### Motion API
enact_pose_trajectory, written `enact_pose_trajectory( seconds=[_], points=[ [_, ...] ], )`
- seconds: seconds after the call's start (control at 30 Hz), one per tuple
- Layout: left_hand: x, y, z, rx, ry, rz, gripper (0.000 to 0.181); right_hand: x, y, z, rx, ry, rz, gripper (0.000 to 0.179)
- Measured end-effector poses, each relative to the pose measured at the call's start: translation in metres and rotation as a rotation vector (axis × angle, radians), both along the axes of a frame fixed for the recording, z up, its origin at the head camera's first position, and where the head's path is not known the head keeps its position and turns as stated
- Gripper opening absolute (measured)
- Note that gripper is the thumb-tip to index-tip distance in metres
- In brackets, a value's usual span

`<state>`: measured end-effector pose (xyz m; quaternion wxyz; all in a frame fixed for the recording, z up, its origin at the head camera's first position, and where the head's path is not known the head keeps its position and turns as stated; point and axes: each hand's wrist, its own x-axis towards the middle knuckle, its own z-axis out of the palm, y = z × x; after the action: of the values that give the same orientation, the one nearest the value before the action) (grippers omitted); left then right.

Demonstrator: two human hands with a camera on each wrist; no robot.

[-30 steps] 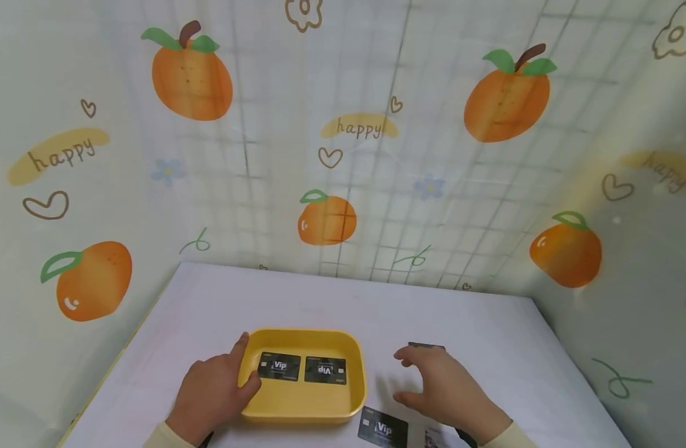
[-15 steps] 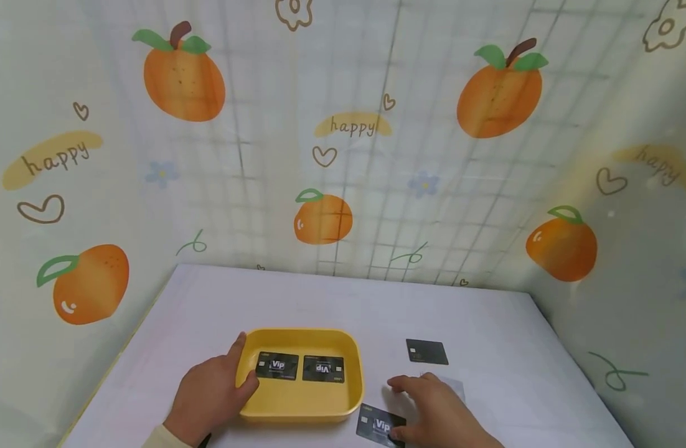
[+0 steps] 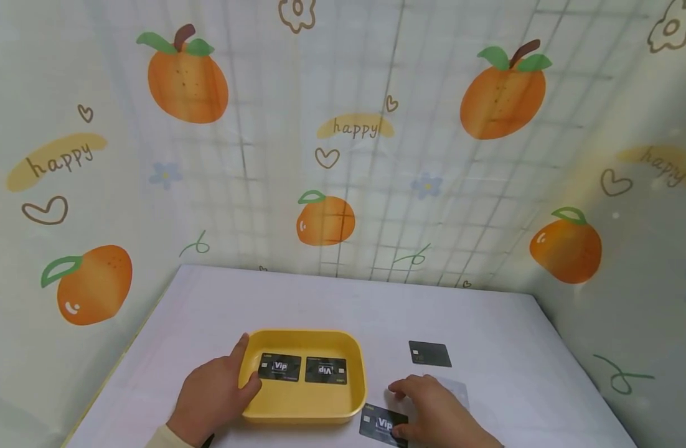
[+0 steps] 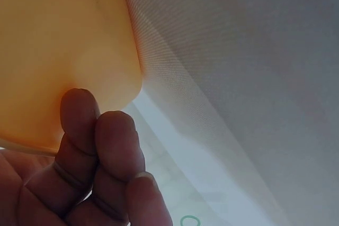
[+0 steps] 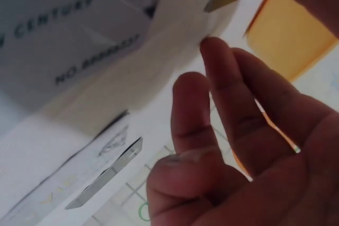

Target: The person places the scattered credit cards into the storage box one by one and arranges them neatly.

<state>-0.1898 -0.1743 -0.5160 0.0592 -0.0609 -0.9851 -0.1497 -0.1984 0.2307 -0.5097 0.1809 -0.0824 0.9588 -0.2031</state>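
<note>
A: A person's right hand (image 3: 439, 412) arches over a dark Vip card (image 3: 379, 425) lying on the table (image 3: 320, 302), at the near right corner of a yellow tray (image 3: 298, 399). What could go wrong?

B: The thumb rests over the card's right end, but the fingertips stand apart from it, so nothing looks pinched; a thin card on a smooth surface could skid if the thumb pushes before the fingers find an edge

A: Skid where?

B: Likely against the tray wall just beside it; whether the two touch already, I cannot tell. The pale card (image 3: 456, 390), partly hidden behind the knuckles, might get dragged along too

A: And the left hand (image 3: 215, 389)?

B: Clamped on the tray's left side, thumb over the rim, other fingers against the outside; a careless tug could tilt it and send the upright Vip card (image 3: 279, 366) and its upside-down neighbour (image 3: 325, 370) sliding across the tray floor

A: How does the card under the thumb look?

B: Rectangular and nearly black, with a small pale chip patch toward its left end and white "Vip" lettering at the middle, partly covered on the right. It appears flat, slightly askew to the tray; a plainer dark card (image 3: 429, 353) lies farther across, well apart
</note>
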Motion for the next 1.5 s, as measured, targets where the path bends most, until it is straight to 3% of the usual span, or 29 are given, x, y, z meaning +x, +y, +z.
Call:
enact_pose_trajectory(
  seconds=[0.3, 0.67, 0.87, 1.1, 1.5],
  points=[
    [0.002, 0.001, 0.003, -0.001, 0.005, -0.002, 0.077, 0.005, -0.005, -0.002, -0.061, -0.054, -0.010, 0.042],
    [0.000, 0.001, -0.002, -0.007, 0.020, 0.001, 0.078, 0.009, -0.003, -0.004, -0.063, -0.077, -0.006, 0.057],
    [0.000, 0.002, -0.002, -0.008, 0.019, 0.002, 0.078, 0.010, -0.004, -0.001, -0.095, -0.097, -0.023, 0.058],
    [0.000, 0.001, -0.004, -0.016, 0.019, 0.003, 0.079, 0.012, -0.005, 0.001, -0.129, -0.074, 0.013, 0.058],
    [0.000, 0.000, -0.003, -0.015, 0.029, -0.004, 0.077, 0.015, -0.004, 0.001, -0.229, -0.122, 0.007, 0.057]
  ],
)
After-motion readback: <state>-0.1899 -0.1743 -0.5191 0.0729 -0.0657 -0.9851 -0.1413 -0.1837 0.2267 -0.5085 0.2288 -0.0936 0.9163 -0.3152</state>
